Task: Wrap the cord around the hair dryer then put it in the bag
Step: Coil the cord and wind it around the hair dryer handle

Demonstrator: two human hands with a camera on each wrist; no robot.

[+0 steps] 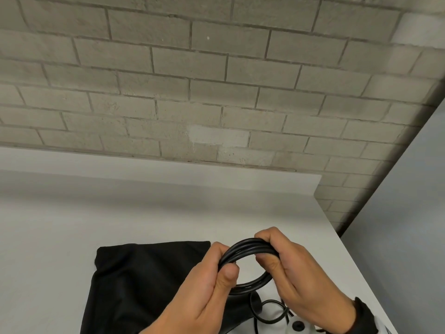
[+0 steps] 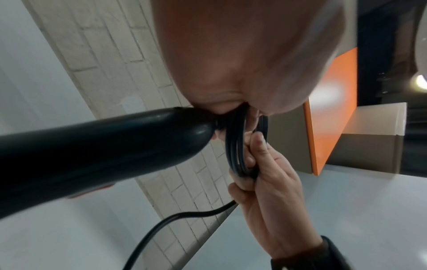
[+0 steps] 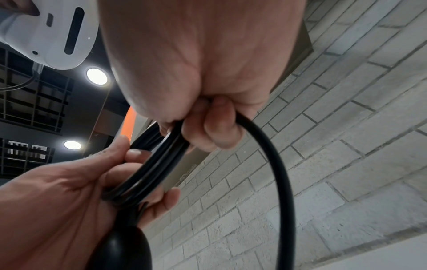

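Both hands hold a coil of black cord (image 1: pixel 248 249) above the table. My left hand (image 1: pixel 225 260) pinches the coil's left side between thumb and fingers. My right hand (image 1: pixel 267 249) grips its right side with curled fingers. In the left wrist view the black hair dryer handle (image 2: pixel 92 146) juts out from the coil (image 2: pixel 235 146), where the cord leaves it. A loose stretch of cord (image 3: pixel 277 164) arcs down from the right hand (image 3: pixel 208 127). The black bag (image 1: pixel 144 285) lies flat on the table under and left of my left hand. Most of the dryer is hidden in the head view.
The white table (image 1: pixel 96 213) stands against a grey brick wall (image 1: pixel 192 92), and its right edge (image 1: pixel 349 249) runs close to my right hand. An orange and cardboard box (image 2: pixel 332 109) shows in the left wrist view. Slack cord (image 1: pixel 272 312) loops on the table below the hands.
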